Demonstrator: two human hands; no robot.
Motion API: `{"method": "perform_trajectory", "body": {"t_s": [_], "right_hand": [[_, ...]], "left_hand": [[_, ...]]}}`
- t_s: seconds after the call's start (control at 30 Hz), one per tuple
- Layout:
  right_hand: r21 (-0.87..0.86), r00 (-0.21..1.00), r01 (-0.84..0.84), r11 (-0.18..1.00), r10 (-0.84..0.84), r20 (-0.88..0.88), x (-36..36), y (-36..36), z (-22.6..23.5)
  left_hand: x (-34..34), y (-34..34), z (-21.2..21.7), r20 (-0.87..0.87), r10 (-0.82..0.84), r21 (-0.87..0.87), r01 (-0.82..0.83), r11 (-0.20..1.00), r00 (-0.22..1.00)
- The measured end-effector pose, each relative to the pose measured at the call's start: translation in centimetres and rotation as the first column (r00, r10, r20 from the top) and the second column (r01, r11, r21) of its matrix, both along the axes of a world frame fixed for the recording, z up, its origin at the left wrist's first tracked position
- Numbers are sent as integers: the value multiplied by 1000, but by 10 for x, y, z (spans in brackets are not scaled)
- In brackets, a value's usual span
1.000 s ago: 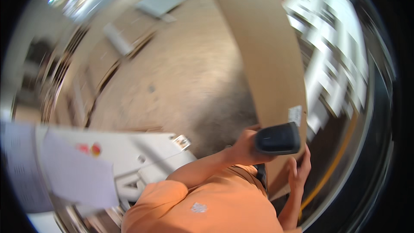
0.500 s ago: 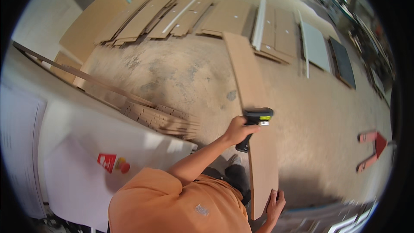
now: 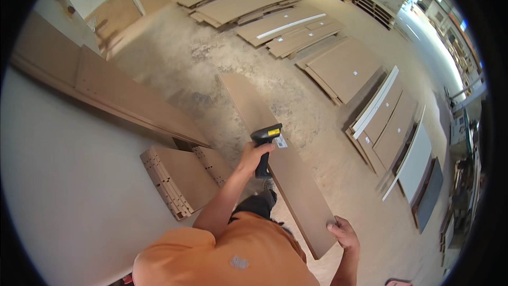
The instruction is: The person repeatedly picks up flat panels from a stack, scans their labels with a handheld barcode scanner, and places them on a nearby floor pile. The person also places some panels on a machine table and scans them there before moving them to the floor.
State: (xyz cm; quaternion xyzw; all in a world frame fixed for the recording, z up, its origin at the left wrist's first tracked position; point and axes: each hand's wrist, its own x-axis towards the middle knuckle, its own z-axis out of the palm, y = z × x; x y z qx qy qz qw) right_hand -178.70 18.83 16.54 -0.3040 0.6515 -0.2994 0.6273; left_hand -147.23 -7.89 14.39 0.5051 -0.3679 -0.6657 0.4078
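Note:
A long brown wood board (image 3: 299,180) slants across the front of me, its far end reaching out over the floor. My left hand (image 3: 251,159) is wrapped round the grip of a black handheld barcode scanner (image 3: 266,134) with a yellow label on its head. The scanner lies against the board's left edge, beside a small white label (image 3: 280,141) on the board; whether that hand also grips the board is hidden. At the near end my right hand (image 3: 346,233) holds the board's right edge, thumb on top and fingers underneath.
Low stacks of brown panels (image 3: 344,66) lie across the floor ahead, with white (image 3: 414,167) and dark grey panels (image 3: 429,196) at right. Drilled boards (image 3: 177,180) are piled at left beside a pale surface (image 3: 79,180). Wooden pallets (image 3: 373,8) stand far back.
My view has turned left, so the floor stacks sit further right. The drilled boards show more fully, and the red forks have slid to the lower edge. Both holds stay the same.

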Motion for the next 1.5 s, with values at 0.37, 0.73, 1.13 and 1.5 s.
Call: {"method": "perform_trajectory", "body": {"t_s": [0.37,0.73,1.13,1.5], "right_hand": [[35,988,-134,990,131,85,-69,-287,-8],[96,678,-726,681,732,-69,-14,-757,-12],[-125,266,-942,311,921,285,302,-1123,-54],[-255,562,-799,545,827,6,453,-1331,-23]], "left_hand": [[-25,-234,2,8,80,34,-80,996,997],[96,-511,-5,258,495,45,-522,852,830],[409,-692,-96,103,893,47,-899,435,438],[470,-1002,-52,124,630,175,-642,746,766]]}}
